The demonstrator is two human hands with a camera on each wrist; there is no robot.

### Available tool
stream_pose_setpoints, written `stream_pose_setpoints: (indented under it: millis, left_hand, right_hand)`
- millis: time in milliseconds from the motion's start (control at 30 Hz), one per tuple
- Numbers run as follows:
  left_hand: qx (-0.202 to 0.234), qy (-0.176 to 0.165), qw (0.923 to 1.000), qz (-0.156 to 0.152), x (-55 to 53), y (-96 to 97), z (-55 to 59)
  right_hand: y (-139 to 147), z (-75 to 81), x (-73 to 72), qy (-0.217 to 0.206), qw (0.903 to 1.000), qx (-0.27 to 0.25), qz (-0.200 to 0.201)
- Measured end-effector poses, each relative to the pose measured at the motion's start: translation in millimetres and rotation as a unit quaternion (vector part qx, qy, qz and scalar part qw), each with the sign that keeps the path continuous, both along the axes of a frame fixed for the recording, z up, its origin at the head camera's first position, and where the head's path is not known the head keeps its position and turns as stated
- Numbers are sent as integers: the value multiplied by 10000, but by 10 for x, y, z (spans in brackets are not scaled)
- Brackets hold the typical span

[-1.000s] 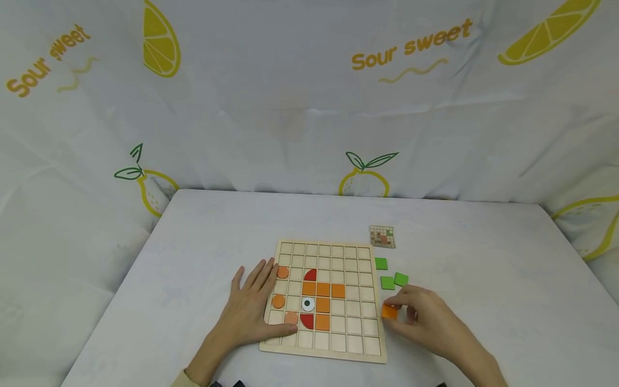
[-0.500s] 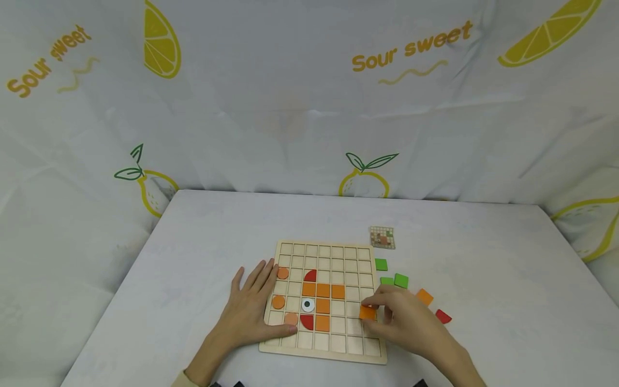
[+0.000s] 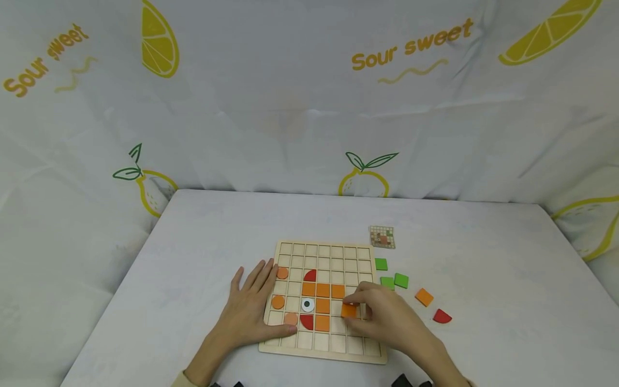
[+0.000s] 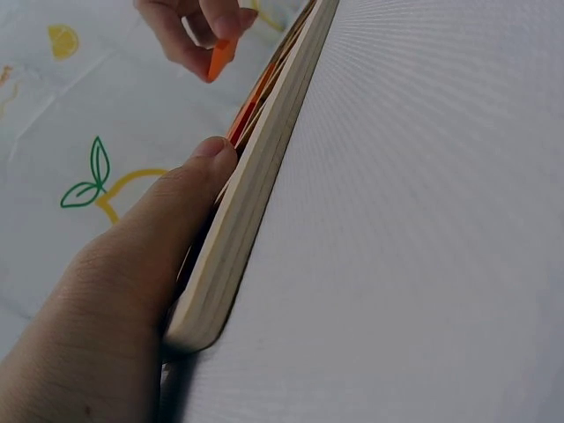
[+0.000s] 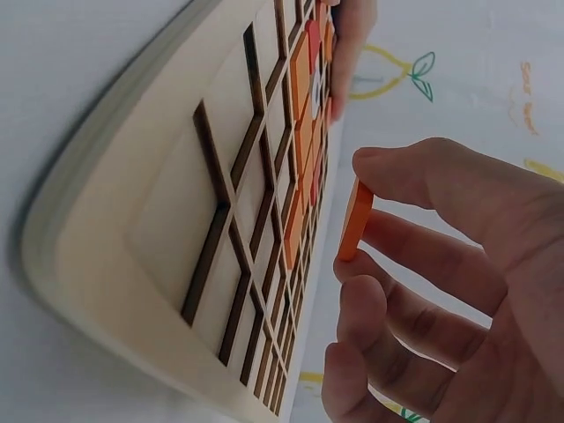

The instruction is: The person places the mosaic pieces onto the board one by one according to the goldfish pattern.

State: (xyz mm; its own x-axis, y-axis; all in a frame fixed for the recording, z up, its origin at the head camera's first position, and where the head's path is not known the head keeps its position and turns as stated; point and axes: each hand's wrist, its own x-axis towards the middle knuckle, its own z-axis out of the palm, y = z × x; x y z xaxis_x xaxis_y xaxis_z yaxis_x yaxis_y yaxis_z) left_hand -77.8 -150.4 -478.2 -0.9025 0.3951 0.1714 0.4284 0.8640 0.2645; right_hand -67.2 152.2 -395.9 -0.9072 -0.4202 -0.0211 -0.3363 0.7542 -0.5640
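Observation:
A wooden grid board [image 3: 323, 356] lies on the table with orange squares, red quarter-circle tiles, orange round tiles and a white eye tile [image 3: 307, 305] set in its cells. My left hand [image 3: 249, 310] rests flat along the board's left side, fingers spread, the thumb over the lower left cells. Between thumb and fingertips, my right hand [image 3: 387, 317] pinches an orange square tile [image 3: 348, 310] above the right half of the board. In the right wrist view that orange tile [image 5: 355, 220] is held on edge, apart from the grid.
Several green square tiles [image 3: 401, 280] lie by the board's right edge. Farther right are a loose orange square [image 3: 424, 297] and a red quarter-circle tile [image 3: 442, 316]. A small picture card [image 3: 382, 237] sits behind the green tiles. A printed cloth [image 3: 309, 107] hangs behind the table.
My right hand has carried the orange square left from beside the board to over its cells, uncovering the loose orange and red tiles. My left hand has stayed put.

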Motion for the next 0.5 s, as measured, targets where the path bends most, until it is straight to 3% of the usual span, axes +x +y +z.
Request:
stream_pose_setpoints:
  millis: [500]
  left_hand:
    - [-43, 29, 10000, 30, -11, 1, -11]
  right_hand:
    - [-202, -92, -38, 241, 9995, 63, -217]
